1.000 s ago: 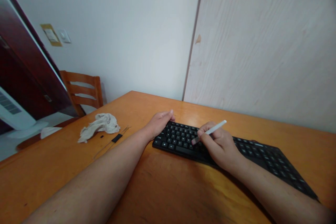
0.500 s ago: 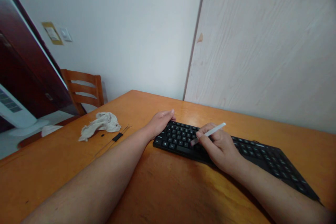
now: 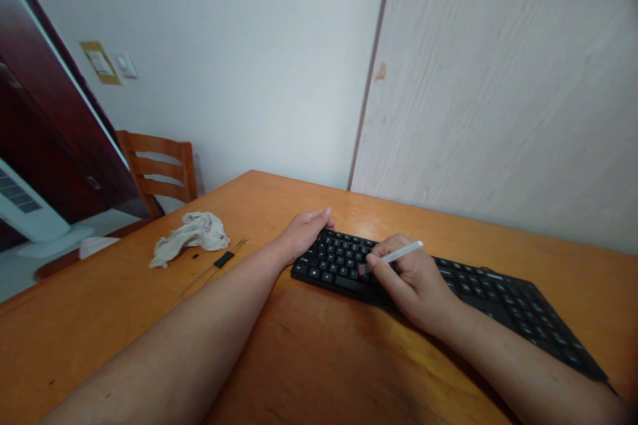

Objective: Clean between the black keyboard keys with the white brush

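Note:
A black keyboard (image 3: 498, 299) lies across the orange wooden table (image 3: 323, 358). My left hand (image 3: 304, 231) rests on the keyboard's left end, its fingers together and curled over the far edge, holding it. My right hand (image 3: 416, 279) pinches a thin white stick (image 3: 401, 252) like a pen. The stick's lower tip touches the keys near the left part of the keyboard.
A crumpled beige cloth (image 3: 192, 232) lies at the left of the table. Beside it sits a small black clip on thin wires (image 3: 222, 260). A wooden chair (image 3: 159, 169) stands behind the table's left corner. A pale wood-grain panel (image 3: 498, 93) rises behind the table.
My right hand has shifted slightly left along the keys and the white stick has tipped lower. My left hand has stayed in place.

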The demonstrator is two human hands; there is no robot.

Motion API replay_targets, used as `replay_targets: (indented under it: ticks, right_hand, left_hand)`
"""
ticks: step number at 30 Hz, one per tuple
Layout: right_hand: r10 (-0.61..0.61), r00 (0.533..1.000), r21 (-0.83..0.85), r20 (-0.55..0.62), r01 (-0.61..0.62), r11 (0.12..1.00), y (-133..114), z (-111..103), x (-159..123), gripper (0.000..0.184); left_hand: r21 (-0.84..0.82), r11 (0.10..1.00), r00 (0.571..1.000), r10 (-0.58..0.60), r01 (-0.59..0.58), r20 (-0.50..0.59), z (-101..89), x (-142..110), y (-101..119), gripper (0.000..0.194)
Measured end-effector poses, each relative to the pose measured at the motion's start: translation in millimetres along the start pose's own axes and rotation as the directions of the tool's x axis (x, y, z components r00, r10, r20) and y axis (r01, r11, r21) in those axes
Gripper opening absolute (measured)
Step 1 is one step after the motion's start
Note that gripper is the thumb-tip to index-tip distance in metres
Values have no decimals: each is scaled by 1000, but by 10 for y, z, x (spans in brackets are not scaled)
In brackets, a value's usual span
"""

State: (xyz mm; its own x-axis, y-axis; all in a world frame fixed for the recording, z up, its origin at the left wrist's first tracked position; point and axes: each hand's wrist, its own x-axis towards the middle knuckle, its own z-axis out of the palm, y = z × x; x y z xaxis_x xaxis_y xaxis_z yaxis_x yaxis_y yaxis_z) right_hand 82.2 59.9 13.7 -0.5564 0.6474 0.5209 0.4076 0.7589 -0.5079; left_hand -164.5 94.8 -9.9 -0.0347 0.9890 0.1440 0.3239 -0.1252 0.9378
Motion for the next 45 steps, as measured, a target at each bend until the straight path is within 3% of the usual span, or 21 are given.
replay_targets:
  ticks: [12,17,23,26,29,32,34,45]
  right_hand:
    - [68,996,122,57,-75,990,23,-6,4,23]
    - [253,966,382,62,-257,888,30,-38,42,21]
    - [344,938,526,-37,-274,805,-10,-94,140,18]
    - [357,934,569,-16,-285,771,8,-89,148,18]
    - [371,928,594,-18,-289,751,45,-77,142,20]
    - [370,928,580,-48,-275,766,72,-76,142,25]
    - [362,930,590,-61,-259,765,79,-80,147,26]
    - [407,912,716,-49,-252,651,110,-16,153,30]
  left_hand:
    - [5,1000,1000,25,-25,7,-10,2,-8,58]
    - [-27,999,1000,22,-21,22,-26,12,-19,55]
    - [19,994,989,113,-112,-91,-74,1,144,46]
    - [33,984,985,173,-172,-10,-27,-60,336,44]
    - [61,973,966,209,-221,153,76,-160,539,47]
    - [65,960,904,234,-274,358,174,-254,675,51]
    - [74,949,864,246,-307,439,212,-291,710,52]
    - [143,958,850,145,-248,507,162,-309,707,48]
